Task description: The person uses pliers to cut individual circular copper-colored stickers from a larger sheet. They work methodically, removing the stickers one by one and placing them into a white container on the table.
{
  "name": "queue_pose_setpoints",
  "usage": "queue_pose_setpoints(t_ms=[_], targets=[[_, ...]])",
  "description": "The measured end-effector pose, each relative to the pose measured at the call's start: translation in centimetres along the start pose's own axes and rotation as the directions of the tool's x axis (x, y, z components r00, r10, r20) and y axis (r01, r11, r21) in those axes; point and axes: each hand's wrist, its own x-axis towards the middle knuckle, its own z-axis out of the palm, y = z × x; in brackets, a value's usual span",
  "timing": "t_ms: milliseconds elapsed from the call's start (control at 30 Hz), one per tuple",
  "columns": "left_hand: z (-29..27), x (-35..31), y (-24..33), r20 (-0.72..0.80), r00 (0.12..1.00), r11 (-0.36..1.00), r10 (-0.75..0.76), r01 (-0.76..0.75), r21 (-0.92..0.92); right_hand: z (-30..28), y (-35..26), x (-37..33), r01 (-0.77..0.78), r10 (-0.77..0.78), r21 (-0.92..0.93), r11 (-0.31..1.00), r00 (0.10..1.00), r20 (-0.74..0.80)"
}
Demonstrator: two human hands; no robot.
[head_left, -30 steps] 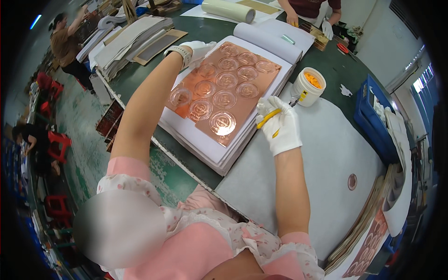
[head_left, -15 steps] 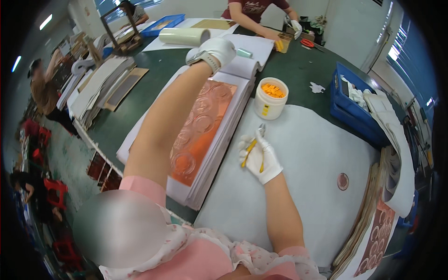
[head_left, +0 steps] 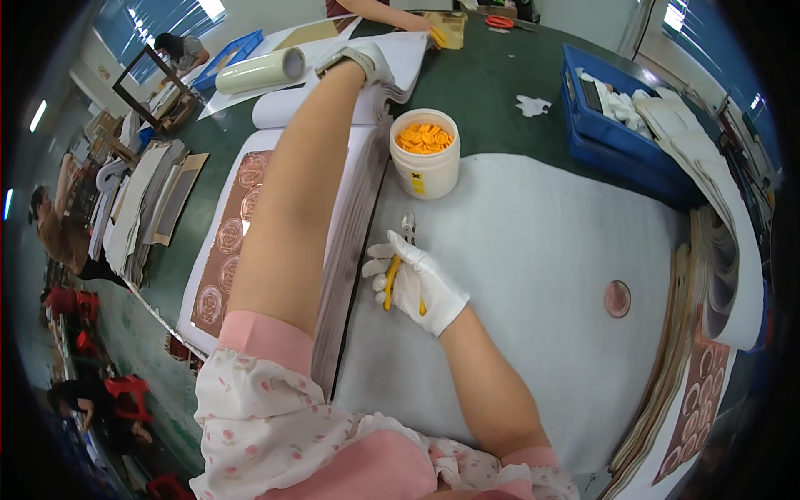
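My right hand (head_left: 425,287) in a white glove holds pliers (head_left: 408,225) with yellow handles over the grey-white mat, jaws pointing away from me. My left hand (head_left: 375,64), gloved too, reaches far forward to the folded-back white sheets (head_left: 404,62) at the far end of the paper stack; its fingers are hidden. Beneath my left forearm lies a copper-coloured sheet (head_left: 229,237) with round embossed patterns, on the stack's top page (head_left: 193,310). A white tub (head_left: 427,171) of orange round pieces (head_left: 425,137) stands beyond my right hand.
One round copper-coloured disc (head_left: 617,298) rests on the mat (head_left: 533,242). A blue crate (head_left: 600,137) holding white cloths stands at right, near thick paper layers (head_left: 667,333). A film roll (head_left: 261,71) lies far left; red-handled scissors (head_left: 500,22) and a co-worker's arm (head_left: 392,14) are beyond.
The view has shifted. The copper-coloured sheet now lies flat on the stack, left of where it showed with an orange sheen. My right hand keeps the pliers; my left still reaches forward.
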Motion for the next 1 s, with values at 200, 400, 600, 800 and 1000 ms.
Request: queue_pose_setpoints(t_ms=[200,400,600,800,1000], targets=[[2.0,1.7,0.8,-0.054,0.998,0.982,0.018,-0.008,0.188,-0.6,0.1,0.3,-0.006,0.005,-0.058,0.998,1.000,-0.015],[1.0,0.9,-0.1,-0.229,0.950,0.930,0.211,-0.123,0.347,-0.7,0.2,0.4,-0.009,0.008,-0.077,0.997,1.000,-0.013],[-3.2,-4.7,0.6,-0.403,0.915,0.983,0.005,0.070,0.172,-0.3,0.1,0.2,-0.015,0.011,-0.096,0.995,0.999,-0.038],[-2.3,-5.9,1.1,-0.561,0.825,0.974,0.070,0.065,0.217,-0.6,0.4,0.6,-0.020,0.019,-0.093,0.995,1.000,-0.013],[-6.8,-9.6,2.6,-0.559,0.822,0.881,-0.107,0.339,0.331,-0.9,0.2,0.5,0.000,-0.001,-0.059,0.998,1.000,-0.025]])
